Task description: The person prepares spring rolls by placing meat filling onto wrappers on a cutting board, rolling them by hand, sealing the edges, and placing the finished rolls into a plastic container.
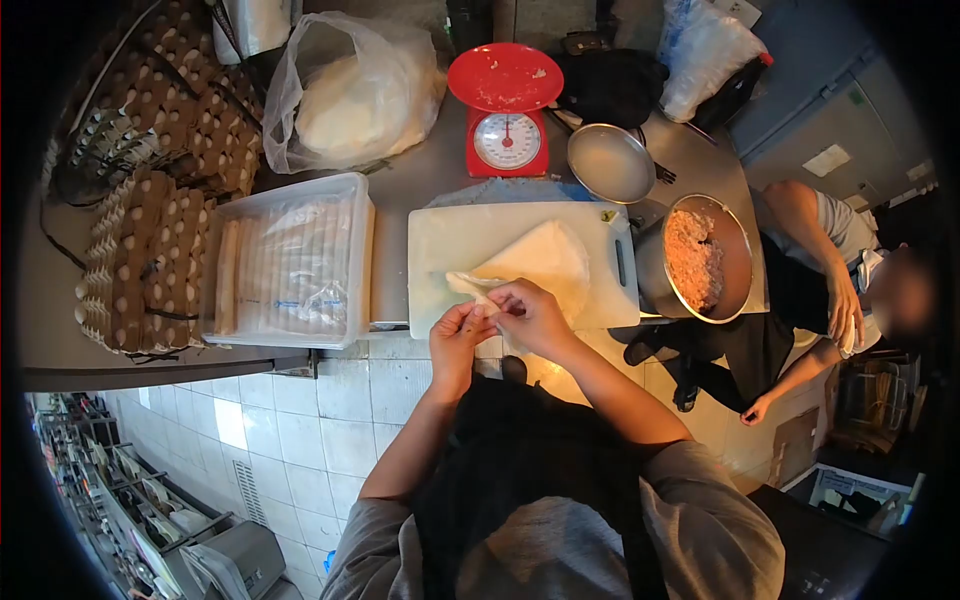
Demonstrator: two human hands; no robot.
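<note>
Near the front edge of the white cutting board (450,235), my left hand (458,345) and my right hand (532,318) meet. Both pinch a thin, pale spring roll wrapper (464,284), its loose end sticking out up and to the left of my fingers. Just beyond my right hand, a folded stack of wrappers (548,262) lies on the board. My fingers hide part of the held wrapper.
Left of the board stands a plastic tub (360,270) of finished rolls, with egg trays (140,270) beyond. A red scale (508,150), bagged wrappers (355,105), a metal pan (610,165) and a bowl of minced filling (693,258) surround it. A seated person (800,220) is at right.
</note>
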